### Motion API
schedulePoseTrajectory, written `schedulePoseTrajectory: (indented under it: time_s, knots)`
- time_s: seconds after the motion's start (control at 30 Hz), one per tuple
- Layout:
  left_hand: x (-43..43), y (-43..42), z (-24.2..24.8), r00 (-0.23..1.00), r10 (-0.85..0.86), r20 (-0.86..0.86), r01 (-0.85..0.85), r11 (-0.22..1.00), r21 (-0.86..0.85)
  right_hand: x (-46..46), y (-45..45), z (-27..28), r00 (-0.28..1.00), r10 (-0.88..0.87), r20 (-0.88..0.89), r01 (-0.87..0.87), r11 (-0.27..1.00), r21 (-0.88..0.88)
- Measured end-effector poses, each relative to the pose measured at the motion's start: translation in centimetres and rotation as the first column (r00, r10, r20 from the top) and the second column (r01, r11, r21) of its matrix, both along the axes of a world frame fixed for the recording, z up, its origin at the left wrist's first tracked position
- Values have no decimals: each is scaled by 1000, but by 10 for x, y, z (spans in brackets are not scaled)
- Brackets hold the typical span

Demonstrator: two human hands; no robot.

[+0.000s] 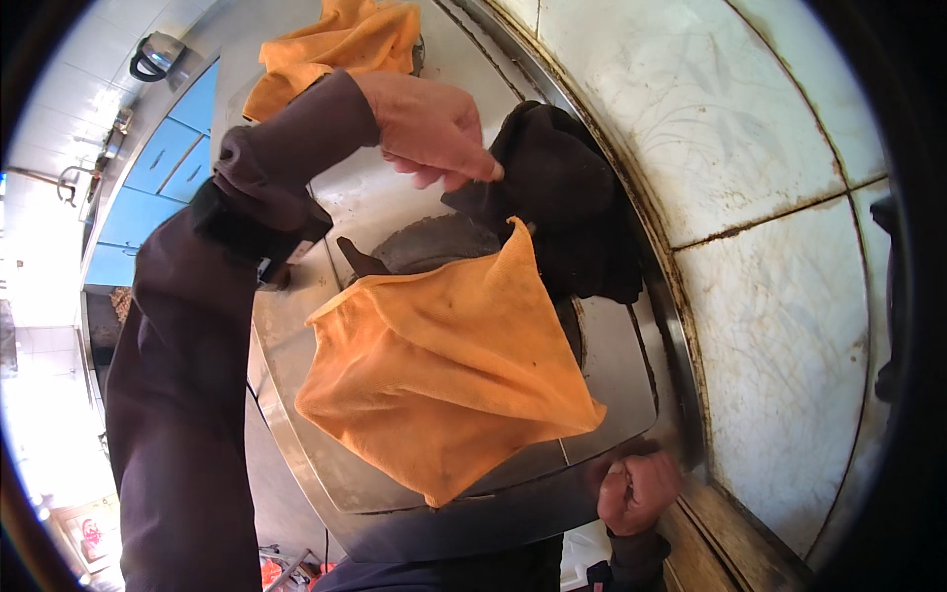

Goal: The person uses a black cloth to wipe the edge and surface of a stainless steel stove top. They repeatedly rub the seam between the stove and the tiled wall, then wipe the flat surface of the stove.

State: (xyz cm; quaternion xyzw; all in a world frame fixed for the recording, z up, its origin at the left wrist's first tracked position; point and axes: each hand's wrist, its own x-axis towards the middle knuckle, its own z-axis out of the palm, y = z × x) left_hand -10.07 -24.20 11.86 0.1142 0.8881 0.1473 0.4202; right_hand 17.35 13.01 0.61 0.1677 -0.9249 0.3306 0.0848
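Note:
My left hand reaches in from the left, its thumb and fingers drawn together at the edge of a crumpled black cloth. Whether they grip the cloth cannot be told. An orange cloth lies spread and wrinkled over a metal stove top, one corner raised beside the black cloth. Part of a dark round burner shows between the cloths. My right hand is curled in a loose fist near the stove's front right corner, with nothing visible in it.
Another orange cloth lies bunched at the far end of the stove. Stained wall tiles run along the right. A kettle stands at the upper left above blue cabinets. A wooden edge borders the lower right.

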Motion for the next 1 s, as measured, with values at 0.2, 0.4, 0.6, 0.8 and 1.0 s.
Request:
schedulePoseTrajectory:
  time_s: [0.2, 0.4, 0.6, 0.8, 1.0]
  knots:
    - [-22, -18, 0, 987, 8, -162, -8, 1000, 1, -2, 0, -1, 1000, 0, -6, 0, 1000, -4]
    - [-83, -32, -38, 819, 566, -97, -435, 722, 539, -3, 0, 0, 1000, 13, -8, -13, 1000, 0]
    - [-159, -15, -83, 424, 866, 265, -741, 164, 651, 0, 2, 1, 1000, 4, 12, -4, 1000, 23]
    - [-177, -9, -109, 271, 890, 365, -749, -43, 661, -1, 3, -2, 1000, 18, 10, -17, 999, -30]
    - [-177, -10, -119, 190, 877, 441, -698, -195, 689, 0, 1, 1, 1000, 6, 1, -6, 1000, 17]
